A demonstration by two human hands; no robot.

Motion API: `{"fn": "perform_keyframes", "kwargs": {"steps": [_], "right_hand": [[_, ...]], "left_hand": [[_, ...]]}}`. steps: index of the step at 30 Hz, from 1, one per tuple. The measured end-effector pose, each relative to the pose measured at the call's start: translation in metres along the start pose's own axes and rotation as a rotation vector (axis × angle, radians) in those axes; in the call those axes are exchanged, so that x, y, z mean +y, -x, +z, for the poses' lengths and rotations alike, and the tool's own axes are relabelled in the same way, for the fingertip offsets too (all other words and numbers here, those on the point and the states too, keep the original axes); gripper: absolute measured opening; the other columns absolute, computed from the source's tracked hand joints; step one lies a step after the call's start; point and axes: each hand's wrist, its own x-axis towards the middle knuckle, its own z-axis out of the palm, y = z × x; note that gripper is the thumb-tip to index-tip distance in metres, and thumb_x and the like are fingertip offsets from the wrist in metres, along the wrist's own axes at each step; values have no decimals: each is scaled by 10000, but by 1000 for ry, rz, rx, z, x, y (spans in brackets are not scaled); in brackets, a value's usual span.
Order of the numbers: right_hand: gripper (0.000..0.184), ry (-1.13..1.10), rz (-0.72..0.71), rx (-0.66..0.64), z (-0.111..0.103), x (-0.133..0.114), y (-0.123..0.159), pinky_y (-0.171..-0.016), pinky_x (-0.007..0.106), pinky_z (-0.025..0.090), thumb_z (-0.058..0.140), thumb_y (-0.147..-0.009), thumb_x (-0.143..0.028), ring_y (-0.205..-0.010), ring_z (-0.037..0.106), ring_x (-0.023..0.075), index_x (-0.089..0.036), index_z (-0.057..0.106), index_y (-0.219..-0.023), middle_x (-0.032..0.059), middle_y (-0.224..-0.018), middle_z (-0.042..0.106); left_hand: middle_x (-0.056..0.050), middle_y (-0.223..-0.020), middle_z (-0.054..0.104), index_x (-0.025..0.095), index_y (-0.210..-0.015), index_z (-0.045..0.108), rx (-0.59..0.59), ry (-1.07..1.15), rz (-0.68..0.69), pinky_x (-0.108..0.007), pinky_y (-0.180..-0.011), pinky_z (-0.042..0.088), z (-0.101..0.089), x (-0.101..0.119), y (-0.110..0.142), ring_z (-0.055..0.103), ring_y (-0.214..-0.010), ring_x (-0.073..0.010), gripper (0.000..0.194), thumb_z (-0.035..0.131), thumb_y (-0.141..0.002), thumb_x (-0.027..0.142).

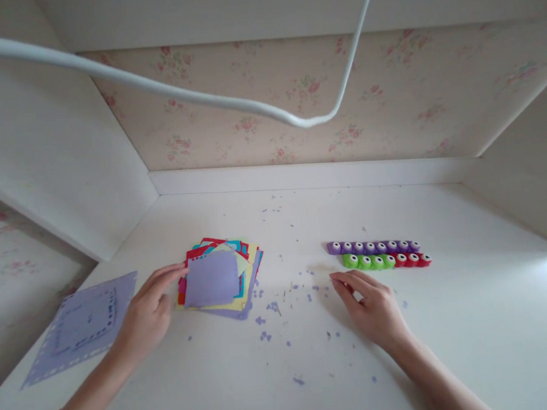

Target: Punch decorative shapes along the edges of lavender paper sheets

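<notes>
Head view shows the lilac paper sheet (pixel 82 326) at far left already pierced with holes, but the multicoloured square-paper stack (pixel 211 278) plain on top, where my left hand (pixel 149 312) touches its edge, fingers straight, ungripping, and my right hand (pixel 373 306), fingertips pinched, visibly holds nothing near purple, green and red eye-topped plastic pieces (pixel 378 262).

Left of centre in the frame, a loose paper stack (pixel 250 283) lies flat, its red, yellow, teal and purple edges fanned unevenly beneath a plain purple square (pixel 210 279). Right of centre, small eye-topped pieces (pixel 370 248) sit in two close rows: purple in the upper, green then red in the lower.
</notes>
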Motion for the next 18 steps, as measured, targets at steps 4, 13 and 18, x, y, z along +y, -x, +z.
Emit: {"fn": "perform_keyframes", "kwargs": {"steps": [4,13,18], "right_hand": [[192,14,-7,10,0,-7,3,-606,262,560,539,-961,-280,-663,701,168,-228,725,-968,53,-850,763],[244,-235,-9,-255,15,-56,17,-417,235,415,503,-985,-301,-423,539,113,-213,727,-947,-13,-535,631],[260,-585,-189,-930,3,-108,16,-422,246,436,473,-1010,-377,-483,554,120,-317,726,-992,-37,-636,659]], "left_hand": [[-13,-1026,707,222,-957,669,31,138,42,-274,-912,531,3,37,15,668,-981,-164,282,411,-900,122],[-1,-708,655,207,-704,613,-531,434,347,-242,-698,500,66,141,32,623,-700,-142,282,421,-717,1],[25,-672,637,218,-640,550,-699,434,412,-246,-539,438,91,147,19,575,-591,-137,160,558,-700,69]]}}
